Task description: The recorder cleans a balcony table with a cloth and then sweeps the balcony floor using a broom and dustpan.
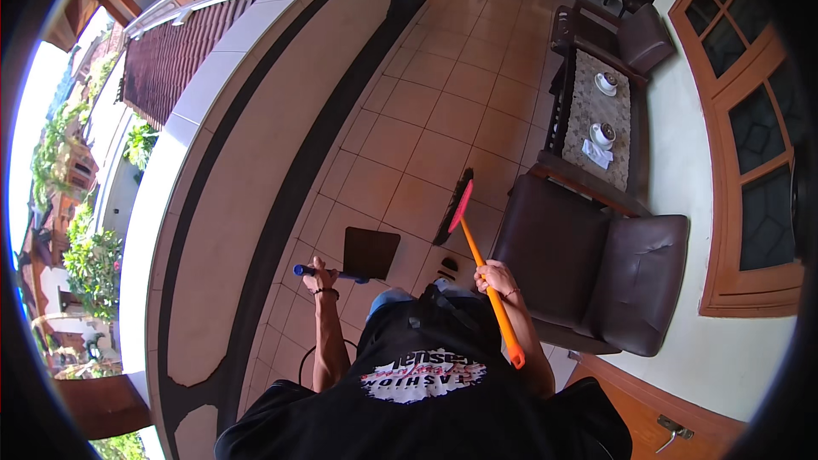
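Observation:
My left hand (321, 275) grips the blue handle of a dustpan (370, 252), whose dark pan is held low over the tiled floor just right of the hand. In my right hand (496, 276) is the orange handle of a broom (473, 239). The broom's pink head (461, 206) with dark bristles lies ahead of me, to the right of the dustpan, at the floor. The handle's end passes back beside my right forearm. Part of my footwear shows between the two tools.
A brown padded armchair (553, 252) stands close on my right. Beyond it is a table with a patterned cloth (581, 89), two cups on saucers and a napkin, then another armchair (642, 38). A low wall (275, 102) runs along my left. Tiled floor (441, 102) stretches between them.

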{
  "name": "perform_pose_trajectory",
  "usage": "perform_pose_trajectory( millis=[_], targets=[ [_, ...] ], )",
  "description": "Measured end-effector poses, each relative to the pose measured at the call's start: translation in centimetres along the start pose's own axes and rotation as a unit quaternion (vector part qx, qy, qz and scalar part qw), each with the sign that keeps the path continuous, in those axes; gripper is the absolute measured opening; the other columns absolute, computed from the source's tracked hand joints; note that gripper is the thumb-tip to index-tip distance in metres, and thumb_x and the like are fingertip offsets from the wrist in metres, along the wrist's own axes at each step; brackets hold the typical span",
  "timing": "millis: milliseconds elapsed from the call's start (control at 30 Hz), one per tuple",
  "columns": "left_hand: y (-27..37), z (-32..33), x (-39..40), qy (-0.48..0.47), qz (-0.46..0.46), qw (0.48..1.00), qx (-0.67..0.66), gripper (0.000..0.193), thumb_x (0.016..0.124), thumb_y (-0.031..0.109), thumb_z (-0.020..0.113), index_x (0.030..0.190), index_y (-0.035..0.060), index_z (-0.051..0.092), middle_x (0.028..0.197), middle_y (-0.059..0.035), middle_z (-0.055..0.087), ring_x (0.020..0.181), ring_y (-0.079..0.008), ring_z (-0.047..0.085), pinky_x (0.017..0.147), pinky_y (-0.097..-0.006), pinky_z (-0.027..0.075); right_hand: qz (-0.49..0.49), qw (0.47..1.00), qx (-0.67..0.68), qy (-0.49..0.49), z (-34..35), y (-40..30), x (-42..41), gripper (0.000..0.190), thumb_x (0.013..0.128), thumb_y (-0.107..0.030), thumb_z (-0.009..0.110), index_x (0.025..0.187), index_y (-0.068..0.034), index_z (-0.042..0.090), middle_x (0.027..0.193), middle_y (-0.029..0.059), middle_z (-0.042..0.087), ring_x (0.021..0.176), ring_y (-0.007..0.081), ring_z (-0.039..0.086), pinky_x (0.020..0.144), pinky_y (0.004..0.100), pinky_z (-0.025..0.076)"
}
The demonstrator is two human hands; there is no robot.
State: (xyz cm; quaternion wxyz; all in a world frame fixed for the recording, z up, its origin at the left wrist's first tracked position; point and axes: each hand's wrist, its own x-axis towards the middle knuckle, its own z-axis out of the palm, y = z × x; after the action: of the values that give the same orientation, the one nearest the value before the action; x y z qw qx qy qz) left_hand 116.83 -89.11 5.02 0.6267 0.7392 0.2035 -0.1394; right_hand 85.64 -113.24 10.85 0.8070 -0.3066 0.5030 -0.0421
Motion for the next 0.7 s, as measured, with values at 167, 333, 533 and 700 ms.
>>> perform_pose_trajectory(
  millis=[167, 333, 533, 700],
  targets=[
    [3.7, 7.9, 3.4, 0.007, -0.044, 0.999, 0.016, 0.031, 0.081, 0.030, 0.053, 0.083, -0.0003, 0.047, 0.087, -0.0147, 0.056, 0.045, -0.0206, 0.055, 0.038, -0.0258, 0.049, -0.004, 0.999, -0.041, 0.007, -0.1, -10.5, 4.4, 0.007, 0.078, -0.004, 0.044, 0.072, -0.001, 0.043, 0.057, 0.0064, 0.042, 0.041, 0.0072, 0.039, 0.037, 0.0192, 0.033],
    [6.0, 16.8, 7.9, -0.002, -0.062, 0.997, 0.053, 0.030, 0.081, 0.029, 0.053, 0.078, 0.0005, 0.047, 0.086, -0.0150, 0.057, 0.045, -0.0219, 0.056, 0.039, -0.0267, 0.050, -0.034, 0.998, -0.049, 0.005, -0.5, -17.8, 10.4, 0.008, 0.078, -0.004, 0.044, 0.071, -0.003, 0.042, 0.057, 0.0058, 0.043, 0.042, 0.0077, 0.040, 0.037, 0.0187, 0.034],
    [8.8, 29.8, 13.1, 0.001, -0.090, 0.994, 0.055, 0.030, 0.080, 0.029, 0.053, 0.077, -0.0008, 0.049, 0.080, -0.0129, 0.056, 0.045, -0.0218, 0.054, 0.038, -0.0273, 0.048, -0.037, 0.997, -0.052, 0.053, -0.2, -27.3, 17.6, 0.010, 0.081, -0.008, 0.042, 0.073, -0.002, 0.043, 0.059, 0.0051, 0.044, 0.042, 0.0053, 0.039, 0.038, 0.0173, 0.034],
    [15.0, 43.2, 15.8, 0.017, -0.117, 0.991, 0.060, 0.028, 0.078, 0.027, 0.055, 0.071, 0.0025, 0.045, 0.061, -0.0067, 0.046, 0.040, -0.0178, 0.043, 0.035, -0.0267, 0.040, -0.035, 0.996, -0.008, 0.087, 0.1, -35.4, 21.9, 0.009, 0.081, -0.007, 0.042, 0.074, -0.002, 0.044, 0.062, 0.0058, 0.045, 0.043, 0.0050, 0.039, 0.039, 0.0171, 0.033]
  ],
)
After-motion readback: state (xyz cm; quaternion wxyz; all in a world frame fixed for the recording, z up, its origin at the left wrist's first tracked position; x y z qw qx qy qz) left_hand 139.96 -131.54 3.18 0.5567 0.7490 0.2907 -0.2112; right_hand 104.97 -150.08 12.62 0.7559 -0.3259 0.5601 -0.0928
